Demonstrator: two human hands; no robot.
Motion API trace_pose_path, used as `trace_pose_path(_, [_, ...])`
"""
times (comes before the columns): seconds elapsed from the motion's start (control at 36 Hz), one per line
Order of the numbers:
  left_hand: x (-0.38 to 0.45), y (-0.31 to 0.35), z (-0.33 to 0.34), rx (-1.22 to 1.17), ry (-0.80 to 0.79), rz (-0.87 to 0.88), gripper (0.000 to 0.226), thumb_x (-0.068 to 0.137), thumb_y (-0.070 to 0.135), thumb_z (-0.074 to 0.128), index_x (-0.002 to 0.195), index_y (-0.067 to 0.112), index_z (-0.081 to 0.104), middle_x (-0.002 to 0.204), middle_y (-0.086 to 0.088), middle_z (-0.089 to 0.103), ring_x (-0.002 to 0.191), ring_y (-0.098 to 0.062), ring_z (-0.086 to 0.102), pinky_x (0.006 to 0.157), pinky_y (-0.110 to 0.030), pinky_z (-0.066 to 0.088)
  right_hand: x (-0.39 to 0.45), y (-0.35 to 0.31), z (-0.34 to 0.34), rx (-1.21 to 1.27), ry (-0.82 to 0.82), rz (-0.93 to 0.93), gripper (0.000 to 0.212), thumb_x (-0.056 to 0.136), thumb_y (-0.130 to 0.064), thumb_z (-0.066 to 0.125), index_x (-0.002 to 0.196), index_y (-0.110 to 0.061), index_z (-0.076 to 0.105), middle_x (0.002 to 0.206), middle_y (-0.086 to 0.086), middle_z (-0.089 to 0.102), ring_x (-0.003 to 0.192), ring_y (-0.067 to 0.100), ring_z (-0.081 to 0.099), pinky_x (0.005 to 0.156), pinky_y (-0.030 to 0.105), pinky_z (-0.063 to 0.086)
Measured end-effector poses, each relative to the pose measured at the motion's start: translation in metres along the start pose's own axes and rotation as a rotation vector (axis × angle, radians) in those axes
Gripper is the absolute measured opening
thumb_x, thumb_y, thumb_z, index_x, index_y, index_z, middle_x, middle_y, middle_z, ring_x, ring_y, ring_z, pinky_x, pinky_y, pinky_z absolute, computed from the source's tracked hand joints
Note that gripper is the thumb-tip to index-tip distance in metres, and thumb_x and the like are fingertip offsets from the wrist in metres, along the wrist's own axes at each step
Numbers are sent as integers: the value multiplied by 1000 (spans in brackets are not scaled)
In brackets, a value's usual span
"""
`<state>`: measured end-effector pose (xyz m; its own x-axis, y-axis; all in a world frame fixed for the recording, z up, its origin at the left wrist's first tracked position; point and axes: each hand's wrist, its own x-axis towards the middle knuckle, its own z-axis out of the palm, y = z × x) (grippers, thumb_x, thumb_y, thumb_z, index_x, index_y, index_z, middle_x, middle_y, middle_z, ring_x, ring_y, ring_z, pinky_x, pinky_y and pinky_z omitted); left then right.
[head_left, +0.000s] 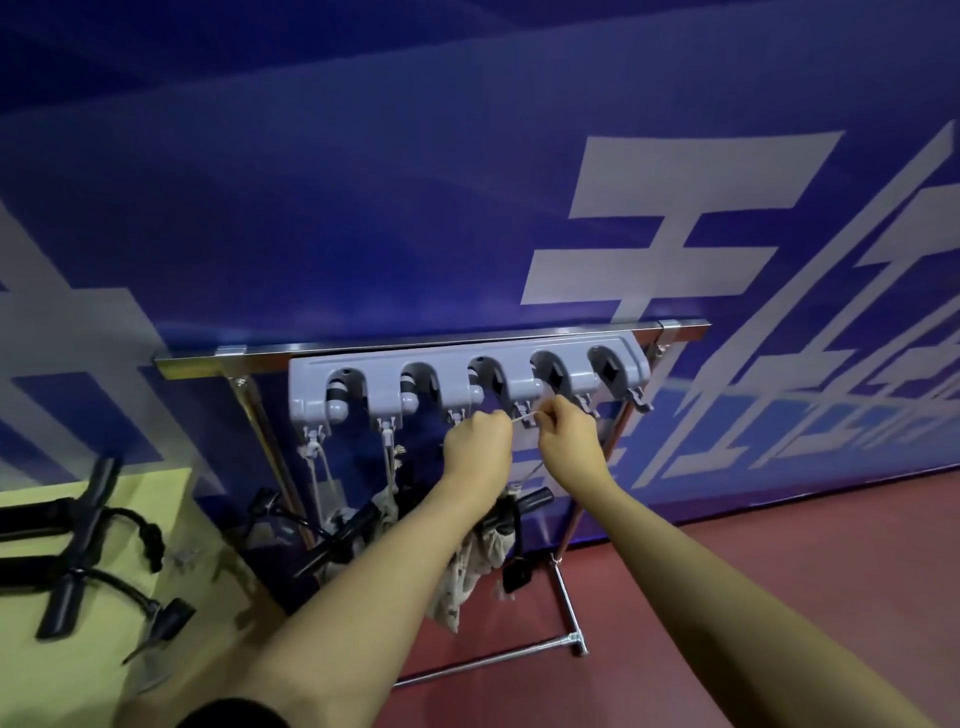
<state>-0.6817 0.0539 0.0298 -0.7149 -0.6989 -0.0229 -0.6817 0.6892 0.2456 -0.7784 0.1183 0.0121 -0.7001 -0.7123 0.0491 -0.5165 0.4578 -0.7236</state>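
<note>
A grey plastic holder rack (566, 351) with several clip slots and small hooks hangs on a metal frame (197, 361) against a blue wall. My left hand (475, 441) and my right hand (569, 434) are raised just below the rack's middle hooks. Both pinch a thin white cord loop (524, 415) stretched between them, close to a hook (529, 415). The cord runs down to an umbrella (498, 525) with a black handle and pale patterned fabric, partly hidden behind my left forearm. Two more umbrellas (358, 525) hang by white cords from the left hooks.
Several black umbrellas (78, 525) lie on a pale yellow surface (156, 488) at the left. The frame's metal foot bar (498, 660) lies on the red floor (779, 561). Two right-hand rack slots (608, 371) hold nothing.
</note>
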Motion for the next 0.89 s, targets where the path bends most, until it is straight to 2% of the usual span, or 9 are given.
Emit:
trace_pose_path(0.11, [8, 1, 11, 89, -39, 33, 26, 89, -7, 45, 114, -1, 48, 113, -18, 60, 103, -37, 61, 78, -42, 49, 3, 10, 11, -34, -60, 11, 16, 96, -6, 39, 82, -7, 46, 64, 6, 44, 58, 24, 34, 58, 35, 27])
trace_pose_path(0.19, [7, 0, 14, 88, -36, 69, 30, 89, -4, 48, 119, 0, 44, 117, -16, 55, 104, -36, 59, 74, -40, 48, 3, 14, 16, -47, -40, 29, 14, 94, -6, 38, 85, -6, 49, 70, 10, 48, 62, 26, 38, 57, 35, 28])
trace_pose_path(0.31, [0, -3, 13, 45, -14, 87, 33, 90, 0, 49, 122, 3, 40, 121, -15, 49, 107, -34, 56, 74, -38, 47, 0, 10, 14, -80, -44, 44, 21, 96, -9, 41, 109, -4, 57, 91, 11, 60, 75, 27, 51, 61, 35, 38])
trace_pose_path(0.36, [-8, -4, 11, 38, 9, 111, 30, 92, 4, 46, 122, 4, 41, 121, -13, 49, 107, -33, 56, 72, -37, 46, -5, 7, 12, -81, -39, 49, 23, 95, -11, 41, 112, -7, 57, 100, 11, 62, 81, 29, 55, 64, 37, 41])
trace_pose_path(0.5, [-39, -6, 5, 11, 80, 132, 25, 97, 15, 38, 119, 6, 44, 124, -10, 50, 115, -28, 51, 77, -36, 46, -35, 0, 7, -130, -17, 24, 12, 94, -14, 42, 93, -10, 53, 98, 8, 59, 81, 29, 55, 64, 39, 44])
trace_pose_path(0.58, [-59, -11, 0, -19, 104, 110, 29, 96, 19, 40, 122, 7, 44, 127, -10, 49, 121, -27, 47, 87, -36, 44, -54, -6, 5, -137, -24, -5, 14, 94, -12, 41, 94, -7, 55, 96, 11, 60, 83, 31, 57, 70, 46, 50])
trace_pose_path(0.64, [-78, -17, -4, -42, 123, 87, 30, 96, 20, 40, 123, 7, 45, 127, -10, 50, 120, -28, 47, 89, -37, 42, -69, -13, 5, -133, -27, -18, 13, 93, -11, 43, 92, -9, 56, 95, 9, 60, 84, 30, 58, 70, 44, 52])
trace_pose_path(0.72, [-112, -30, -9, -68, 140, 46, 31, 97, 21, 40, 124, 8, 46, 126, -10, 50, 117, -28, 50, 86, -38, 44, -96, -27, 9, -122, -53, -72, 12, 92, -11, 44, 85, -12, 54, 90, 8, 59, 81, 29, 56, 65, 37, 46])
trace_pose_path(0.89, [-177, -67, -18, -179, 161, -80, 28, 96, 20, 40, 120, 8, 50, 122, -9, 52, 110, -31, 54, 83, -41, 45, -145, -54, 32, -94, -105, -155, 12, 92, -12, 47, 82, -16, 52, 81, 5, 58, 74, 27, 56, 64, 38, 46])
